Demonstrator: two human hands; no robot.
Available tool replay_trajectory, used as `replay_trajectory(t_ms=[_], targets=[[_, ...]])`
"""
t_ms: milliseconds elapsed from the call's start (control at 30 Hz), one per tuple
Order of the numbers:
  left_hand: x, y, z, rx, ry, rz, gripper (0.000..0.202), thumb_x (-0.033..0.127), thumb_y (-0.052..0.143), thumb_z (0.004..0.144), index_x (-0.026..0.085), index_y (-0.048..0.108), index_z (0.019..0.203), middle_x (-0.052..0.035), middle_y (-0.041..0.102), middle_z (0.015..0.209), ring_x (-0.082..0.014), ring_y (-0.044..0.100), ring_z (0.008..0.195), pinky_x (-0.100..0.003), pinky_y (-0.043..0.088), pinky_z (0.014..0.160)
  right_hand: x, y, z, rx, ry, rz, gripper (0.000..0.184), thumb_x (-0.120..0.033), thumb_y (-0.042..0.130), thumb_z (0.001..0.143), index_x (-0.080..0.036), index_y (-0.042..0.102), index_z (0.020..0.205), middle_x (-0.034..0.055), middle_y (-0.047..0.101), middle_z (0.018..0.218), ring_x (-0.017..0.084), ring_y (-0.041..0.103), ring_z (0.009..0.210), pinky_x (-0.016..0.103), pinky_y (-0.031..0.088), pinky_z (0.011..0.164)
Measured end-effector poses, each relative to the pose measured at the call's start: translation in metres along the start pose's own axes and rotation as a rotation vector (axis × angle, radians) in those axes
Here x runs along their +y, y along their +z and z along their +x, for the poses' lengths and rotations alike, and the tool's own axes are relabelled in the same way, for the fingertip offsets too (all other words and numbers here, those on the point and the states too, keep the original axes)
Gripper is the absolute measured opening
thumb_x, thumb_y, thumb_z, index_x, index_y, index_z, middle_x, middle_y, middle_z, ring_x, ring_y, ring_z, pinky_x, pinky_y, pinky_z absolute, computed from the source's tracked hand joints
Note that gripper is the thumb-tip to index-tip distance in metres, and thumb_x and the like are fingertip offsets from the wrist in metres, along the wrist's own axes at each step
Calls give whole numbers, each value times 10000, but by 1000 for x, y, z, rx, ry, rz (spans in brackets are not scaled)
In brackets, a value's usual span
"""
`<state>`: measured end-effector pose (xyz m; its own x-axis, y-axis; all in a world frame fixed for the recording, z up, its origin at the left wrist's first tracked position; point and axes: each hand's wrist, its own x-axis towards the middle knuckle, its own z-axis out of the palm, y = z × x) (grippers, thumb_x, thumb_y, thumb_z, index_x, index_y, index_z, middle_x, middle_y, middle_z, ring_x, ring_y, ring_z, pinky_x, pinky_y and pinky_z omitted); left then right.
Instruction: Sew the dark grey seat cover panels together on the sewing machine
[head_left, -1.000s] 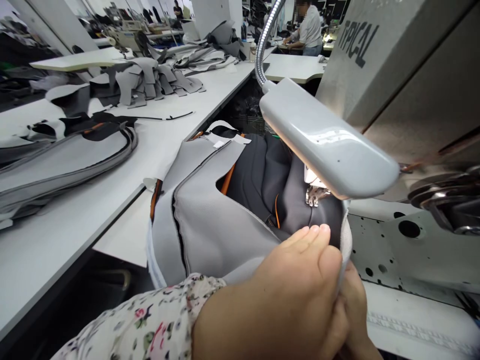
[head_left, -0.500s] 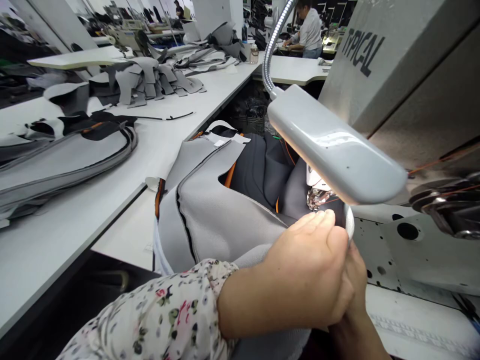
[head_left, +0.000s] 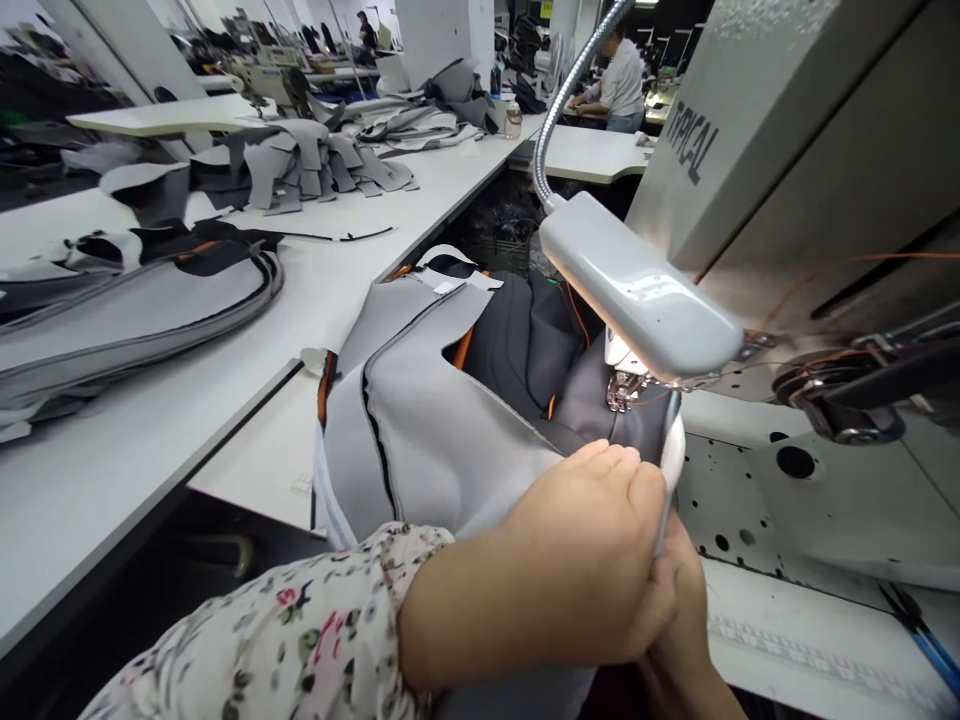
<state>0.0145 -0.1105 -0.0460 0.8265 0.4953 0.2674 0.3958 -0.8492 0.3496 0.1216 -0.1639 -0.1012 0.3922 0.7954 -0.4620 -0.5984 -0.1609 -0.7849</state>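
A large grey fabric cover (head_left: 472,430) with black seams, dark inner cloth and orange strips lies bunched at the sewing machine. Its dark part passes beneath the presser foot (head_left: 624,388). My left hand (head_left: 592,540), below a floral sleeve, is closed on the cover's edge just in front of the foot. Partly hidden behind it, my right hand (head_left: 686,590) grips the same edge from the right and below. A pale edge strip (head_left: 673,450) rises above the hands. Most of my right fingers are hidden.
A lamp (head_left: 637,285) on a bendable neck hangs over the needle area. Blue-handled snips (head_left: 922,635) lie at the right edge. Another grey sewn piece (head_left: 135,320) and stacked grey cut pieces (head_left: 315,165) lie on the white table (head_left: 247,350). A person (head_left: 621,80) works farther back.
My hands and the cloth's held edge have shifted slightly left and down, away from the presser foot. The view has turned slightly, showing more of the snips. Both hands keep their grip.
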Motion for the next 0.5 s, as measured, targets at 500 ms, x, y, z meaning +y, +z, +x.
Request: replay_trajectory(t_ms=[500], targets=[[-9, 10, 18, 125, -12, 35, 253, 310, 567, 898, 105, 597, 1042, -141, 649, 1087, -291, 622, 1044, -426, 538, 1033, -11, 4, 29, 70, -273, -164, 434, -530, 793, 648, -241, 558, 871, -51, 661, 775, 168, 676, 759, 294, 599, 758]])
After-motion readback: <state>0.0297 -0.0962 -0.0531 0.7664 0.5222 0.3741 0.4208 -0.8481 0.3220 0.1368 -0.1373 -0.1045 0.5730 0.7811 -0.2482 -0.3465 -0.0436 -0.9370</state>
